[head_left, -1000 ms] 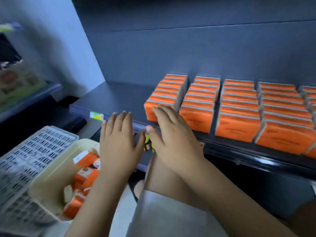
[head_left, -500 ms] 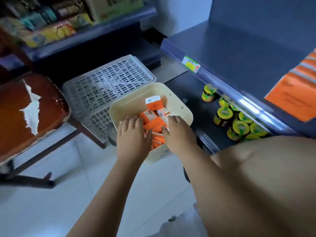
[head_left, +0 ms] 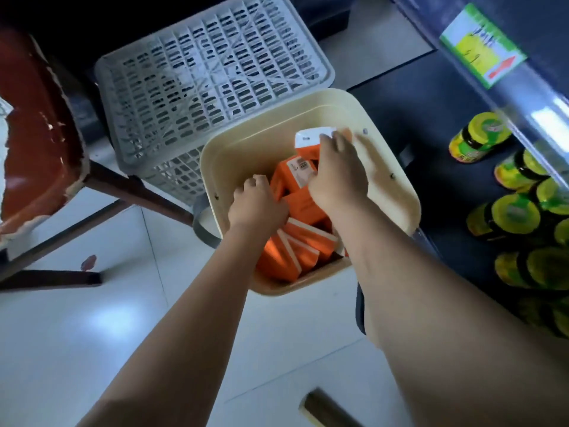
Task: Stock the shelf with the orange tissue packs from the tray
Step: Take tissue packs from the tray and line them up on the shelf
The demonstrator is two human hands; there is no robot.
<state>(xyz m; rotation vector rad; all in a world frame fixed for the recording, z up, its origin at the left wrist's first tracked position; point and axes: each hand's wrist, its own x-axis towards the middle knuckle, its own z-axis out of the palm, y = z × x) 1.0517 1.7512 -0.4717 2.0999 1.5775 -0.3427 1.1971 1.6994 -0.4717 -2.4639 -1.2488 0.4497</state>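
A cream tray (head_left: 234, 155) sits on the floor with several orange tissue packs (head_left: 301, 251) piled loosely inside. Both my hands are down in it. My left hand (head_left: 257, 204) has its fingers curled into the pile at the left, around a pack whose body is mostly hidden under the hand. My right hand (head_left: 338, 174) reaches further back, fingers wrapped over an upright orange pack with a white end (head_left: 311, 140). The shelf's front edge with a green and yellow price tag (head_left: 480, 44) crosses the top right.
A grey slotted crate (head_left: 209, 66) lies behind the tray. A worn red stool (head_left: 40, 127) stands at the left. Several yellow-lidded jars (head_left: 511, 211) fill the lower dark shelf at the right. White floor tiles spread below.
My view dropped from the shelf's rows of orange packs to the tray. Both hands left the shelf edge, went into the tray, and now close on packs.
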